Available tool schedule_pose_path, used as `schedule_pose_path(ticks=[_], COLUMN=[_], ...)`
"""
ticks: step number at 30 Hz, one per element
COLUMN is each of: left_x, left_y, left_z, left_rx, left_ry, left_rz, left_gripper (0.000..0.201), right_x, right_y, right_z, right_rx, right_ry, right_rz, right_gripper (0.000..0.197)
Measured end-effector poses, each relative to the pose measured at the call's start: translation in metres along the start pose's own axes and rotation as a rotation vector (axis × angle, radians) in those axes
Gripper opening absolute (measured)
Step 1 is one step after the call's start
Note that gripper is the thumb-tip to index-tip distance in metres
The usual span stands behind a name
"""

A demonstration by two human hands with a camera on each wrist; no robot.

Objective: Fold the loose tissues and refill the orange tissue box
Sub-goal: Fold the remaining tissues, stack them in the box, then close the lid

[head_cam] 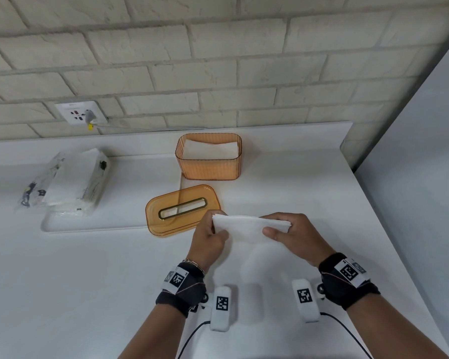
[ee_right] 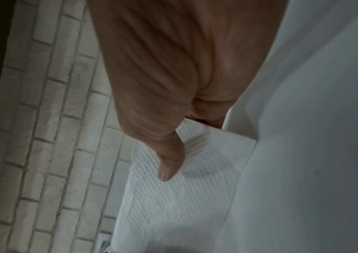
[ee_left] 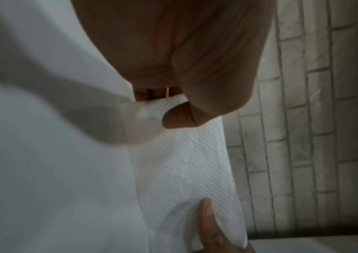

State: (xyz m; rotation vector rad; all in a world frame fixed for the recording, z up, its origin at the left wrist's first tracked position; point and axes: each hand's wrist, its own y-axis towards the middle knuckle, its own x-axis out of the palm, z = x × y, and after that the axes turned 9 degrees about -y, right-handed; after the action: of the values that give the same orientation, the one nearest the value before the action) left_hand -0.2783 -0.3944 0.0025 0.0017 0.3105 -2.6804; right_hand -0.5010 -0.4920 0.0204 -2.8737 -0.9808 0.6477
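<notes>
Folding step. Left hand (head_cam: 210, 238) and right hand (head_cam: 288, 235) each pinching one end of a tissue (head_cam: 249, 228), thumbs on top, held above the desk (head_cam: 88, 281). Orange box (head_cam: 209, 165) open beyond the hands, partly filled; lid (head_cam: 166, 224) just past the left hand. Next, probably: carry forward, lower in flat.

We look down on a white bench (head_cam: 88, 281) that runs back to a brick wall. Directly on it lies a shallow white tray (head_cam: 62, 226) at the left. The open orange tissue box (head_cam: 209, 164), white sheets inside, stands toward the wall. The orange lid (head_cam: 183, 211) with its slot lies nearer us, part on the tray's right end, part on the bench.
</notes>
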Motion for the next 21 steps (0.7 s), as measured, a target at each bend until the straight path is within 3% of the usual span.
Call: schedule_pose_path(ticks=[3, 10, 14, 16, 18, 21], left_x=[0.007, 0.006, -0.01, -0.019, -0.029, -0.047], left_y=[-0.003, -0.002, -0.004, -0.003, 0.004, 0.025], left_z=[-0.003, 0.008, 0.018, 0.026, 0.032, 0.044], left_rx=[0.047, 0.019, -0.069, -0.113, -0.116, -0.108], left_ry=[0.056, -0.102, -0.252, -0.253, -0.238, -0.169], left_rz=[-0.007, 0.027, -0.113, -0.136, -0.084, -0.007], left_gripper=[0.036, 0.029, 0.033, 0.024, 0.014, 0.019], right_x=[0.006, -0.002, -0.012, -0.016, -0.021, -0.025], right_y=[0.0, 0.001, 0.01, 0.017, 0.025, 0.043], right_z=[0.0, -0.009, -0.019, -0.024, -0.026, -0.033], right_rx=[0.001, -0.039, -0.008, -0.01, 0.008, 0.055], right_ry=[-0.052, -0.029, 0.045, 0.037, 0.022, 0.057], right_rz=[-0.018, 0.019, 0.018, -0.046, -0.092, -0.078], right_gripper=[0.02, 0.014, 0.008, 0.008, 0.013, 0.019])
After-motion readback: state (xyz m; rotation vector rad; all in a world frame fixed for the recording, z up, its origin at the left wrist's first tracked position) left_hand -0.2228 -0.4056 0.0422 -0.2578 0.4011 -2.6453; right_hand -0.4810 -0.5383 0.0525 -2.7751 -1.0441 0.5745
